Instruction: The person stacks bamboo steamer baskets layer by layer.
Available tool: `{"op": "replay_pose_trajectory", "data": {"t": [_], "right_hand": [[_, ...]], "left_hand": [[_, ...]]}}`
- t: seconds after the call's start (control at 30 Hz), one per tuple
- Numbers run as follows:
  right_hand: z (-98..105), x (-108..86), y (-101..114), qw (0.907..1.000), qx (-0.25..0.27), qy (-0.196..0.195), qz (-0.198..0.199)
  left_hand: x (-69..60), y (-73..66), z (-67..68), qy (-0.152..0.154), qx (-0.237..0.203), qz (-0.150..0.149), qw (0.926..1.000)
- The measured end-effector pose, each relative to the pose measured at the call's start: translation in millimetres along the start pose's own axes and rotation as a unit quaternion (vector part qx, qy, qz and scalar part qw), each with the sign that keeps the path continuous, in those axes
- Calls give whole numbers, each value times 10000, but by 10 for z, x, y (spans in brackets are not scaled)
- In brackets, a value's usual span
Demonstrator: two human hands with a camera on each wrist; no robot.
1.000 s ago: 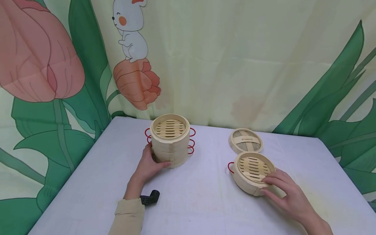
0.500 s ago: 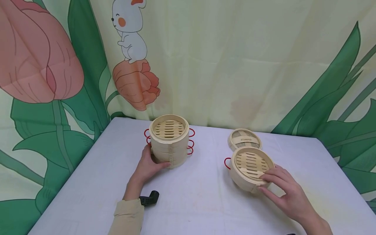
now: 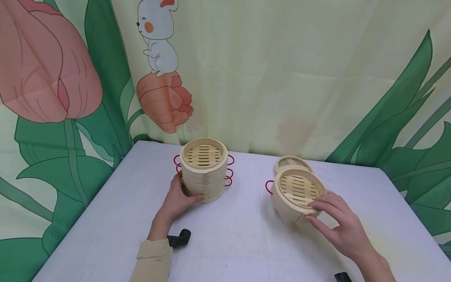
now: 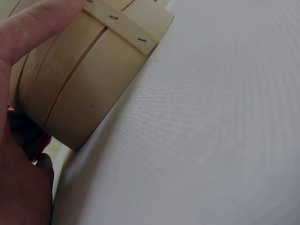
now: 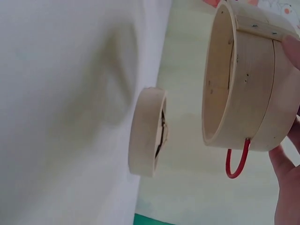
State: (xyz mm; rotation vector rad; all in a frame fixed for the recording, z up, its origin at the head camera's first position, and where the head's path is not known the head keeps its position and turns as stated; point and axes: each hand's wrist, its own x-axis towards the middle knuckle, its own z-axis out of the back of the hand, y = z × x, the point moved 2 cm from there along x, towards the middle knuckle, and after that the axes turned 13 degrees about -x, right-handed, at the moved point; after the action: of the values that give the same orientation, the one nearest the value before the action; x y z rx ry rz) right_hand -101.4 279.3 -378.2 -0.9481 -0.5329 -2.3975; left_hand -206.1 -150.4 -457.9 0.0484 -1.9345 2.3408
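A stack of round bamboo steamer baskets (image 3: 199,182) with red loop handles stands on the white table at the back, left of centre. My left hand (image 3: 176,199) grips its lower left side; the thumb lies across the front wall, as the left wrist view also shows on the stapled bamboo (image 4: 105,70). My right hand (image 3: 340,225) pinches the near right rim of a single steamer basket (image 3: 285,205), held tilted above the table. In the right wrist view this basket (image 5: 253,84) shows its hollow underside and one red handle (image 5: 239,161).
Behind the raised basket, a woven bamboo steamer lid (image 3: 290,161) lies on the table (image 3: 232,243), partly hidden in the head view. The right wrist view shows the whole lid (image 5: 143,133). A printed curtain (image 3: 246,78) hangs along the table's back edge.
The single basket has risen off the table and moved back and slightly left in my right hand, now covering more of the lid. My left hand and the stack stay put.
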Motion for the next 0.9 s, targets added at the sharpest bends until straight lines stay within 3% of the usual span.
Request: {"op": "replay_pose_trajectory", "data": {"t": [0.2, 0.47, 0.9], "right_hand": [[-47, 114, 29, 9998, 175, -47, -68], [-142, 291, 55, 9982, 228, -536, 117], [-261, 746, 251, 9929, 518, -982, 417]], "left_hand": [[-10, -1, -1, -19, -6, 34, 10000], [2, 3, -1, -5, -19, 16, 10000], [-8, 0, 3, 2, -13, 4, 10000]]}}
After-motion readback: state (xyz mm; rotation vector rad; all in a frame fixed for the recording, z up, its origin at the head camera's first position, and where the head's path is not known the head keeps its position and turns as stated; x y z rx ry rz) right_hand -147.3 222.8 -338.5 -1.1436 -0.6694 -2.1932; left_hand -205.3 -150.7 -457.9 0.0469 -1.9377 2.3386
